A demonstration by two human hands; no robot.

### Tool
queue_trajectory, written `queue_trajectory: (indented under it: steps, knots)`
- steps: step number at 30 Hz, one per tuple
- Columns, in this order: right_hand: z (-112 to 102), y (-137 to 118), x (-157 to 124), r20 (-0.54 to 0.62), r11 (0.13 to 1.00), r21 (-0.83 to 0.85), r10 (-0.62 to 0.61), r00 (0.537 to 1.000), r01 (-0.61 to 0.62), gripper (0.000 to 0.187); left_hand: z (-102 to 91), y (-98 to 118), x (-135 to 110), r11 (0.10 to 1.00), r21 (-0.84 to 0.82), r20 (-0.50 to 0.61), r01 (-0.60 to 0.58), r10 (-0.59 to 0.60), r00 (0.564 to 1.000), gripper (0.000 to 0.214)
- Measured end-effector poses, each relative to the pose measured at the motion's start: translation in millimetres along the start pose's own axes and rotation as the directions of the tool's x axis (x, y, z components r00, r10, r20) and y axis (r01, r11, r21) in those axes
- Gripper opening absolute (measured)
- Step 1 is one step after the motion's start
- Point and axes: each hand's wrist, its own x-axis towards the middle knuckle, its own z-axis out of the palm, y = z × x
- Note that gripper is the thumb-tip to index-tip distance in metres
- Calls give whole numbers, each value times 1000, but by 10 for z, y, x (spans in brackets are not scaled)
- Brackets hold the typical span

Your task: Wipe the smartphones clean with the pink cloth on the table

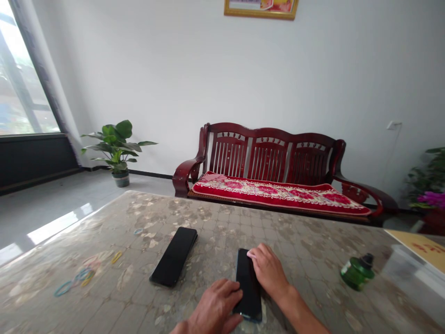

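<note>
Head view: left hand [219, 304] grips a phone [249, 297]; right hand [270, 268] half-hides a pale scrap [251, 254], its hold unclear.

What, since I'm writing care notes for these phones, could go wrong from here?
The nearer phone could shift on the patterned tabletop if the left hand at its lower left edge eases off while the right hand touches its upper end. The other phone lies left of the left hand, so a wide leftward move might bump it. A green bottle sits to the right; an outward sweep of the right hand could perhaps knock it.
</note>
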Motion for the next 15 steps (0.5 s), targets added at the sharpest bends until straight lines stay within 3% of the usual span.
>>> queue_trajectory:
  steps: [7,12,15]
  knots:
    - [-80,-108,-256,68,996,84,-18,998,12,25,-11,13,6,999,4,-42,-39,39,998,30]
    - [-53,70,-58,13,993,-25,115,993,-114,22,-73,44,-9,999,12,-20,-35,36,999,30]
    - [-15,81,126,28,988,-82,134,991,-132,22,-90,51,-7,999,15,-1,-36,36,999,30]
